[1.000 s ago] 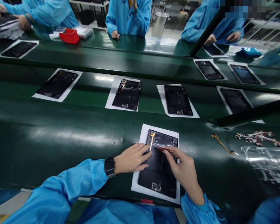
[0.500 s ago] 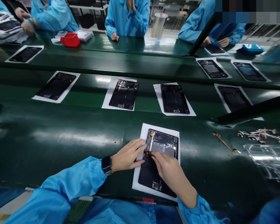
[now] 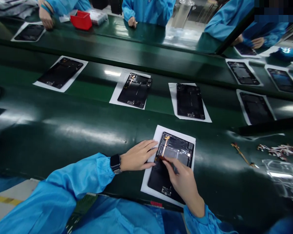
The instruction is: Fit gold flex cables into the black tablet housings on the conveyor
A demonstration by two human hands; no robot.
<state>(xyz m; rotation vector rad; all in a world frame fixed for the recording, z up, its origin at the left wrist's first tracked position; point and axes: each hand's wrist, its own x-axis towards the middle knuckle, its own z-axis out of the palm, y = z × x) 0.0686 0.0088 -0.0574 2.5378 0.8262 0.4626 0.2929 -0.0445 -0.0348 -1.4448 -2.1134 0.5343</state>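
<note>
An opened black tablet chassis (image 3: 175,152) lies on a white sheet (image 3: 158,133) on the green bench in front of me. An orange flex cable (image 3: 165,144) runs down its upper left part. My left hand (image 3: 138,156) lies flat with fingers stretched on the sheet and the chassis's left edge. My right hand (image 3: 182,180) rests over the chassis, its fingers pinched on the lower end of the flex cable near a small reddish part (image 3: 161,158).
Several more chassis on white sheets, such as one (image 3: 136,90) and another (image 3: 190,100), lie on the conveyor behind. Loose flex cables (image 3: 243,155) and clear plastic trays (image 3: 283,169) sit at right. Co-workers in blue coats stand across the line, near a red bin (image 3: 81,19).
My right hand drew left and down across the chassis to the cable's lower end. The view tilted downward. My left hand stayed in place.
</note>
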